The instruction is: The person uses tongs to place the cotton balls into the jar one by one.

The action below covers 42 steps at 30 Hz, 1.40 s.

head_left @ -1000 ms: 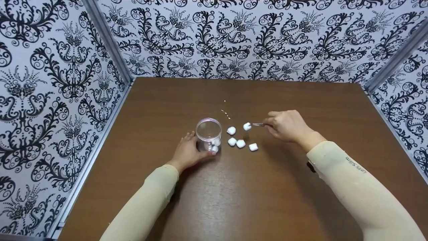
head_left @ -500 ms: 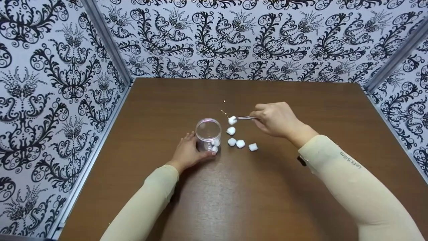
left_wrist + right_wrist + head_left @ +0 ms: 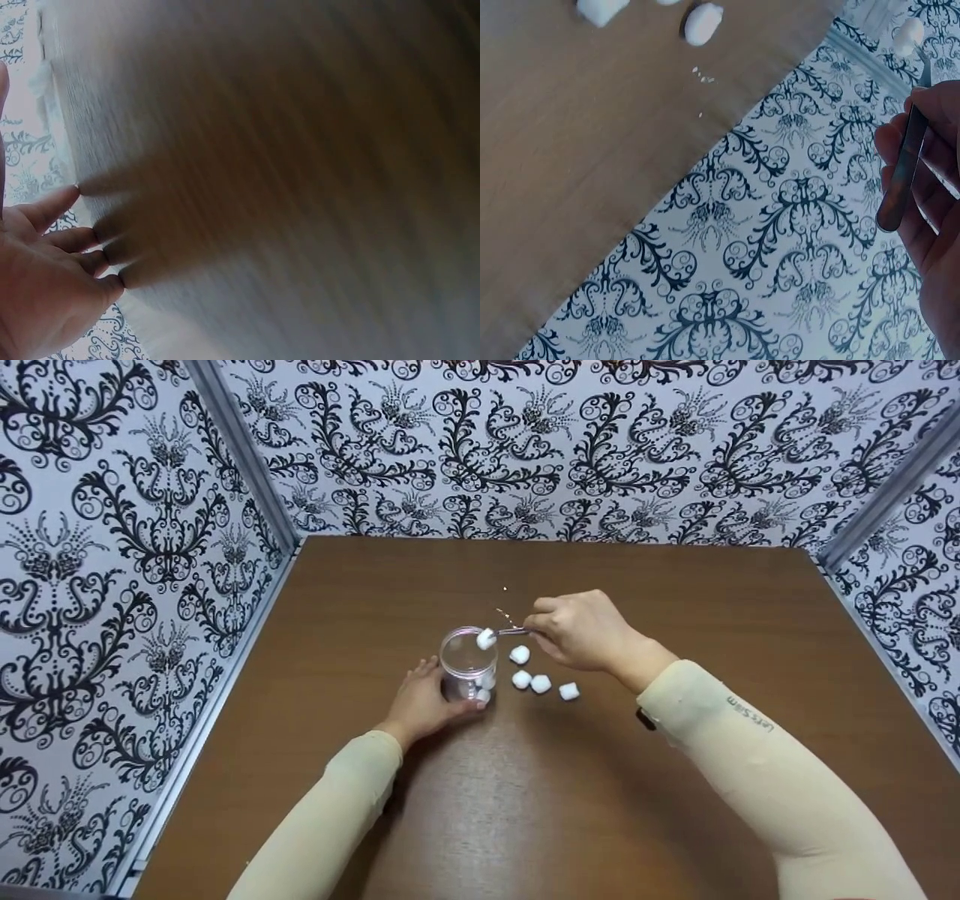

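Observation:
In the head view, my left hand (image 3: pixel 424 701) holds a clear round jar (image 3: pixel 457 682) upright on the table, thumb along its front and fingers at its far left side. A few white cotton balls (image 3: pixel 484 694) show low inside. My right hand (image 3: pixel 585 634) pinches metal tweezers (image 3: pixel 512 631), whose tips hold a white cotton ball (image 3: pixel 487 639) over the jar's open mouth. The right wrist view shows the tweezers (image 3: pixel 907 161) between thumb and fingers, the cotton ball (image 3: pixel 909 36) at the tip. In the left wrist view, the left hand's fingertips (image 3: pixel 112 281) touch the table.
Several loose cotton balls (image 3: pixel 540 683) lie on the brown table (image 3: pixel 675 585) right of the jar. Small pale specks (image 3: pixel 505 615) dot the surface behind it. Patterned panels (image 3: pixel 540 450) in grey frames stand at the back and both sides.
My right hand has carried the cotton ball in the tweezers leftward, from above the loose ones to over the jar's mouth. The left hand and jar have stayed in place.

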Each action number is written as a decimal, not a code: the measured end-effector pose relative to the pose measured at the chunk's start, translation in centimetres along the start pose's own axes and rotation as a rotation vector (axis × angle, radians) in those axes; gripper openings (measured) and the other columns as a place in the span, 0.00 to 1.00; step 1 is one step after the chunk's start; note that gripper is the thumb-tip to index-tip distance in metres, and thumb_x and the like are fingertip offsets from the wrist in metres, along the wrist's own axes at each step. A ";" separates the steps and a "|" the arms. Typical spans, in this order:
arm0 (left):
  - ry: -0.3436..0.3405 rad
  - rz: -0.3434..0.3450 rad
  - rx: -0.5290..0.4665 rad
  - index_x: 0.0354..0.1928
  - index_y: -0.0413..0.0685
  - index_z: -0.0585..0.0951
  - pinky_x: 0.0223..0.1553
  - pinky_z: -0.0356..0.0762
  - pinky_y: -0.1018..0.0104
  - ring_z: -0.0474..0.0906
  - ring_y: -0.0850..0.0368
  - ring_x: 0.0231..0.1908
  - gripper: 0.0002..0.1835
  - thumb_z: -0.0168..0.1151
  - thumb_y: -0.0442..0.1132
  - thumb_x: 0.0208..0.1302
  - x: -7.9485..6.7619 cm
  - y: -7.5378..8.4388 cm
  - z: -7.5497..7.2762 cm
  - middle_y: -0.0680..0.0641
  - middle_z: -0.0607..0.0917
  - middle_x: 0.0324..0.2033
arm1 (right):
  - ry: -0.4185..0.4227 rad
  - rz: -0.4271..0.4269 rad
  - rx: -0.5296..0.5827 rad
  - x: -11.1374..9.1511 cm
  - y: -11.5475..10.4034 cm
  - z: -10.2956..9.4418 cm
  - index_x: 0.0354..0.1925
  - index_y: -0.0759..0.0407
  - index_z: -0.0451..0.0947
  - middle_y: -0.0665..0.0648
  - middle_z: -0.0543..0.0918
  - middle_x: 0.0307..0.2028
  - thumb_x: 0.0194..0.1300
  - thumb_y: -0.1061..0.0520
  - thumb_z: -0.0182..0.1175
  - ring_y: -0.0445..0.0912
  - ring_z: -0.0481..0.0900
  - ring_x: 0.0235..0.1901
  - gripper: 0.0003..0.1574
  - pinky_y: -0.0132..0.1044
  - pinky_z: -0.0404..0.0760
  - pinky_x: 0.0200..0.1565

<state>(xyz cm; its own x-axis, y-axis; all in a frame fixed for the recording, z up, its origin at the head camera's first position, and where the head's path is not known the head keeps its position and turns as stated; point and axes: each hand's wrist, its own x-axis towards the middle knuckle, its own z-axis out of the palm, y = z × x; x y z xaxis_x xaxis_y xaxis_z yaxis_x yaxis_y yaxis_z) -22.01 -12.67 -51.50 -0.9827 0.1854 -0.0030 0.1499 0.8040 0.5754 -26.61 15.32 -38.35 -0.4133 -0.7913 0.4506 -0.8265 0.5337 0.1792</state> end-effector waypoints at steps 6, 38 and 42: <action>0.008 0.015 -0.011 0.74 0.44 0.73 0.80 0.50 0.36 0.58 0.33 0.79 0.51 0.75 0.67 0.54 0.1 0.3 0.0 0.31 0.69 0.75 | -0.015 -0.011 0.000 0.1 -0.6 0.9 0.39 0.53 0.91 0.50 0.83 0.29 0.65 0.55 0.70 0.47 0.81 0.21 0.05 0.45 0.79 0.19; 0.016 0.006 -0.006 0.74 0.45 0.74 0.80 0.49 0.36 0.57 0.32 0.79 0.51 0.76 0.67 0.54 -0.1 0.3 0.0 0.30 0.70 0.74 | -0.010 -0.003 0.001 -1.5 0.3 0.3 0.39 0.53 0.90 0.51 0.82 0.29 0.65 0.56 0.69 0.48 0.81 0.21 0.06 0.46 0.78 0.18; 0.011 0.004 -0.005 0.75 0.46 0.73 0.81 0.49 0.36 0.57 0.32 0.79 0.52 0.76 0.68 0.54 -0.2 0.2 0.0 0.30 0.70 0.74 | -0.009 0.012 -0.015 -2.6 1.0 0.3 0.39 0.52 0.90 0.50 0.81 0.28 0.65 0.56 0.69 0.47 0.80 0.20 0.05 0.45 0.77 0.18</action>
<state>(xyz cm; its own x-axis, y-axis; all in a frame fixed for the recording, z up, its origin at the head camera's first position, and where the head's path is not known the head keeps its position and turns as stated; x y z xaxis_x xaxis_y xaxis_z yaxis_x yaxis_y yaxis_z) -21.82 -12.54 -51.33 -0.9832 0.1826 0.0082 0.1534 0.8004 0.5795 -26.48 17.86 -39.66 -0.4263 -0.7877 0.4447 -0.8158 0.5472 0.1872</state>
